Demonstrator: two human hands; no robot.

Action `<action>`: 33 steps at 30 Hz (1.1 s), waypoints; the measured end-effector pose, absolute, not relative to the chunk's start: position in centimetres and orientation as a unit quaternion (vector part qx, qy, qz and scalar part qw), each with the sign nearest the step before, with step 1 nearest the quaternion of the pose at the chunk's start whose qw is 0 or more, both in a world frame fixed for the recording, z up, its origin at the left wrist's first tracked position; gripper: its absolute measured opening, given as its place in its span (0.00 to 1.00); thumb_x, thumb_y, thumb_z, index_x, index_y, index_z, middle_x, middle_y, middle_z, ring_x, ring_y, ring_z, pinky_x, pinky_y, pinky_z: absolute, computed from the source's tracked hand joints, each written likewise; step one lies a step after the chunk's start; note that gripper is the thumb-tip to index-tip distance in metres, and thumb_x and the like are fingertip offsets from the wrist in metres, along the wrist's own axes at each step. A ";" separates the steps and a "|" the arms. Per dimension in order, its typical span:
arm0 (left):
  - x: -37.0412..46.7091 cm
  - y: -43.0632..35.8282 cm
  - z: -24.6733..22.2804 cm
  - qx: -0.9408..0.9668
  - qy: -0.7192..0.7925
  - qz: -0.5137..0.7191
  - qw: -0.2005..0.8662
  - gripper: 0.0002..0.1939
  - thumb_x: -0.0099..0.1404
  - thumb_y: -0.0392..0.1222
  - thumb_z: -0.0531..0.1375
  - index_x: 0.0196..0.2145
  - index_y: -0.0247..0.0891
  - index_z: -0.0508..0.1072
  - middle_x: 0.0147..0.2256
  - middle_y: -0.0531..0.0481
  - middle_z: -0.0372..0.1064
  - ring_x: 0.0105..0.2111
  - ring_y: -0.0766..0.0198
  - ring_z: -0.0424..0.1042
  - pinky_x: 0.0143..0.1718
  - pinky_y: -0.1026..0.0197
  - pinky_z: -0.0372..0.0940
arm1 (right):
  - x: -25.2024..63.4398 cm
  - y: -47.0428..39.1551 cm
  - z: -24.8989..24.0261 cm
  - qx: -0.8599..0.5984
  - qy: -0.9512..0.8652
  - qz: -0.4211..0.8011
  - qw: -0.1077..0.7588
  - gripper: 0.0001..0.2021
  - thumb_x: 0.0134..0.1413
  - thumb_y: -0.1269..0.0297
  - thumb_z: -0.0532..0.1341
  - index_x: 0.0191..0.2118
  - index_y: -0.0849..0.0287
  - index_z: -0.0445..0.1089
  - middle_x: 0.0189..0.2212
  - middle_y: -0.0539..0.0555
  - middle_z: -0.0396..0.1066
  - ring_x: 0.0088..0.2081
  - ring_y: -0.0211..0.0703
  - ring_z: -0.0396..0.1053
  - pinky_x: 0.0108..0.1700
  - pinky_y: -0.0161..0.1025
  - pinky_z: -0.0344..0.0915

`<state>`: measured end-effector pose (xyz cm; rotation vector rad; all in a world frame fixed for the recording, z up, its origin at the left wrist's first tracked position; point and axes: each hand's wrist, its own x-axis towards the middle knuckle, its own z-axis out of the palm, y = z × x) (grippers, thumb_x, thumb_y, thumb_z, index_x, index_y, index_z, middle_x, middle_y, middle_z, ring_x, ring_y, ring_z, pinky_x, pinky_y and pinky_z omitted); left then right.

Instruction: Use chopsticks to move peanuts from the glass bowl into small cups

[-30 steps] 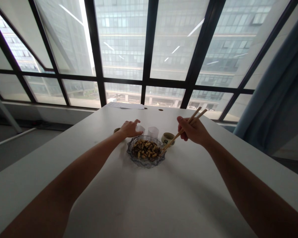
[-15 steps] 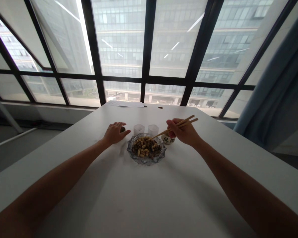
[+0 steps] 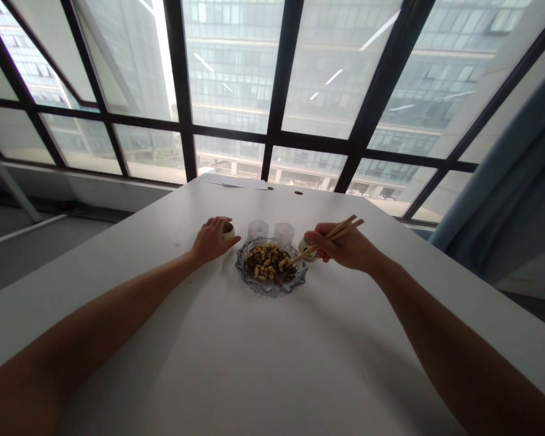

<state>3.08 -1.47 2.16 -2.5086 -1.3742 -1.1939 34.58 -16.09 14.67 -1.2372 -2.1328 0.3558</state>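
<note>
My left hand (image 3: pixel 211 238) is wrapped round a small pale cup (image 3: pixel 228 232) with a dark inside, fingers behind it and thumb in front. My right hand (image 3: pixel 343 245) holds a pair of wooden chopsticks (image 3: pixel 305 254). Their tips point down into a scalloped clear glass dish (image 3: pixel 272 292) and touch the peanuts (image 3: pixel 267 270) heaped there among small dark seeds. I cannot tell whether a peanut is pinched between the tips. Partly behind my right hand's fingers stands a white cup with dark lettering (image 3: pixel 307 247).
Two translucent plastic cups (image 3: pixel 258 230) stand just behind the dish. Papers (image 3: pixel 234 181) lie at the far end of the white table (image 3: pixel 236 363), near round holes in its top. Beyond are black-framed windows, with a blue curtain (image 3: pixel 495 200) at the right.
The chopstick tips have shifted rightward over the peanuts. More of the pale cup shows between my left fingers and thumb. The whole view has tilted slightly.
</note>
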 end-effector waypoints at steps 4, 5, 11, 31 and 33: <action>3.0 -1.5 2.1 -0.813 -0.445 -0.374 0.031 0.26 0.63 0.56 0.62 0.53 0.40 0.66 0.53 0.39 0.70 0.56 0.44 0.66 0.58 0.44 0.61 | 34.4 -16.0 14.4 -0.470 -0.789 0.132 0.373 0.30 0.58 0.33 0.56 0.22 0.57 0.68 0.15 0.53 0.71 0.17 0.39 0.69 0.18 0.34 0.63; 3.0 -1.4 2.1 -0.814 -0.445 -0.373 0.033 0.26 0.63 0.56 0.62 0.54 0.40 0.66 0.53 0.39 0.70 0.56 0.44 0.66 0.58 0.44 0.62 | 34.5 -16.0 14.5 -0.472 -0.777 0.130 0.395 0.30 0.57 0.33 0.57 0.22 0.57 0.68 0.15 0.53 0.71 0.17 0.39 0.69 0.18 0.35 0.64; 3.1 -1.1 1.8 -0.815 -0.439 -0.374 0.050 0.27 0.63 0.57 0.62 0.54 0.40 0.67 0.52 0.40 0.70 0.54 0.44 0.66 0.56 0.44 0.63 | 35.1 -16.8 15.8 -0.494 -0.758 0.133 0.405 0.31 0.56 0.32 0.57 0.24 0.59 0.70 0.14 0.53 0.70 0.16 0.38 0.68 0.17 0.34 0.63; 3.1 -1.0 1.6 -0.817 -0.425 -0.384 0.066 0.26 0.63 0.56 0.62 0.54 0.40 0.67 0.50 0.40 0.71 0.53 0.45 0.68 0.54 0.43 0.65 | 35.4 -17.2 16.1 -0.505 -0.810 0.147 0.260 0.30 0.61 0.35 0.54 0.25 0.58 0.68 0.17 0.53 0.72 0.18 0.38 0.69 0.21 0.34 0.63; 3.1 -1.0 1.6 -0.818 -0.425 -0.382 0.068 0.26 0.63 0.56 0.62 0.54 0.39 0.67 0.50 0.40 0.71 0.53 0.45 0.68 0.54 0.44 0.65 | 35.3 -17.3 16.2 -0.506 -0.809 0.141 0.265 0.30 0.61 0.35 0.54 0.25 0.58 0.68 0.17 0.53 0.72 0.17 0.38 0.69 0.20 0.34 0.63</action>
